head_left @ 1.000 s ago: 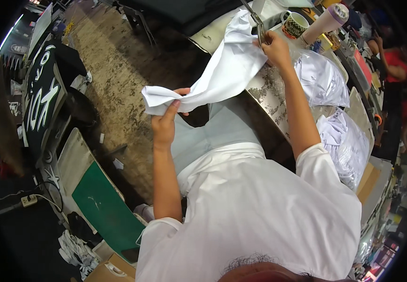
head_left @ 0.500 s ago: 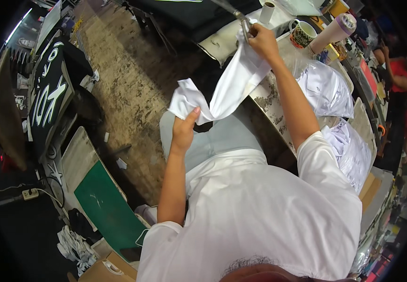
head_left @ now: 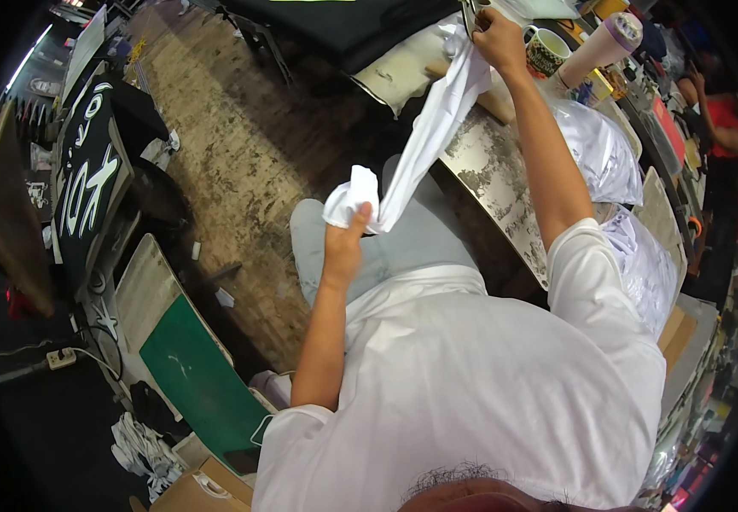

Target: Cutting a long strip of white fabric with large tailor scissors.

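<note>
White cloth [head_left: 435,128], lengthwise from right hand [head_left: 501,41], just left of mug [head_left: 548,53], to left hand [head_left: 343,249], farther down-left.
Left fingers pinched on cloth; right fingers curled round metal tool [head_left: 469,17], cloth grip unclear.

White cloth [head_left: 430,128] in left grip [head_left: 345,246]

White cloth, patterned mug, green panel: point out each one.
White cloth [head_left: 434,128], head view: middle of the stretched length.
Patterned mug [head_left: 547,56], head view: outer wall.
Green panel [head_left: 191,371], head view: middle of its surface.
</note>
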`<state>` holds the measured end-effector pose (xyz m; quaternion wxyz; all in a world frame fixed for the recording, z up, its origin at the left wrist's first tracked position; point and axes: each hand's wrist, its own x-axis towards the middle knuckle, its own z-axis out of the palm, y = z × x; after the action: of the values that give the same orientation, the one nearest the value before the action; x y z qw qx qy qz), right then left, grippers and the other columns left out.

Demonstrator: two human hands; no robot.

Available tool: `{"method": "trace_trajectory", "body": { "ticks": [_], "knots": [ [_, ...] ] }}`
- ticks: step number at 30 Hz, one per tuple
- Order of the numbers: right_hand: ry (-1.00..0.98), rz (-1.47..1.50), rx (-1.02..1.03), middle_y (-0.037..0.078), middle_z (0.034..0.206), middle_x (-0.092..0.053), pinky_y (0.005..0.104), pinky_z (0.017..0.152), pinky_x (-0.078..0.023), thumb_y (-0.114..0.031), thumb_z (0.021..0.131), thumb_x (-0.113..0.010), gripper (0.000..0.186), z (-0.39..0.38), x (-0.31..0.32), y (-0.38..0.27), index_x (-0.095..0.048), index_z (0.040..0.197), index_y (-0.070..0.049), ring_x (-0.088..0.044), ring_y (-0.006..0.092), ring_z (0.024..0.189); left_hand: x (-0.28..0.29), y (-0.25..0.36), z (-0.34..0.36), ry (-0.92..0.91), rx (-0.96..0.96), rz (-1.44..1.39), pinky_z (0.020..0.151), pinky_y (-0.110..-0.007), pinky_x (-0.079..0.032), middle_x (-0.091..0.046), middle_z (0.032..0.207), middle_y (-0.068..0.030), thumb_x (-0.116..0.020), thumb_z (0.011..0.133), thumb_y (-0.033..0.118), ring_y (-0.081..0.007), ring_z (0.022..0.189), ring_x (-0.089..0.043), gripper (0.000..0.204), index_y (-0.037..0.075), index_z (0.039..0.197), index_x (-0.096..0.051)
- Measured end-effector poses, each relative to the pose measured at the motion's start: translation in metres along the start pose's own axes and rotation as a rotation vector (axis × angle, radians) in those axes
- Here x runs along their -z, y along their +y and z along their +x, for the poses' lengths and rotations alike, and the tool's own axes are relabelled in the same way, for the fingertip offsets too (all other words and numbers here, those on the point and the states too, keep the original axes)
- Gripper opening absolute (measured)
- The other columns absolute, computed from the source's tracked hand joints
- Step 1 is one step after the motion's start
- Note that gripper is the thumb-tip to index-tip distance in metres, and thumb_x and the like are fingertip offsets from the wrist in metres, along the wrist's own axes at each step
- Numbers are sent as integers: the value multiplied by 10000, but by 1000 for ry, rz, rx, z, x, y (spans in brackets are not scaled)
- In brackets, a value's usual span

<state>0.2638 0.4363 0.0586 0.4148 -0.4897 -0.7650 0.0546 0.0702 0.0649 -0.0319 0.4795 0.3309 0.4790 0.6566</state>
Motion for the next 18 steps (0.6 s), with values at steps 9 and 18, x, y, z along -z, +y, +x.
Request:
{"method": "trace_trajectory", "body": {
  "ticks": [9, 18],
  "knots": [
    [206, 64, -88, 192, 762, -673, 409, 663, -494, -129, 771, -667, 118, -15, 45, -25, -669, 822, -24, -657, 340, 704, 45, 42, 2, 316, -189, -421, 788, -309, -395, -486, 860, -25, -512, 1028, 304, -140, 776, -455, 301, 28, 1147, -510],
    [223, 71, -93, 98, 854, -729, 335, 726, -526, -217, 770, -719, 224, -51, 55, 0, -707, 936, -68, -703, 249, 792, 69, 74, -4, 256, -284, -467, 1037, -434, -395, -582, 1063, -116, -476, 1032, 261, -252, 1099, -540, 309, 6, 1205, -503]
  ]
}}
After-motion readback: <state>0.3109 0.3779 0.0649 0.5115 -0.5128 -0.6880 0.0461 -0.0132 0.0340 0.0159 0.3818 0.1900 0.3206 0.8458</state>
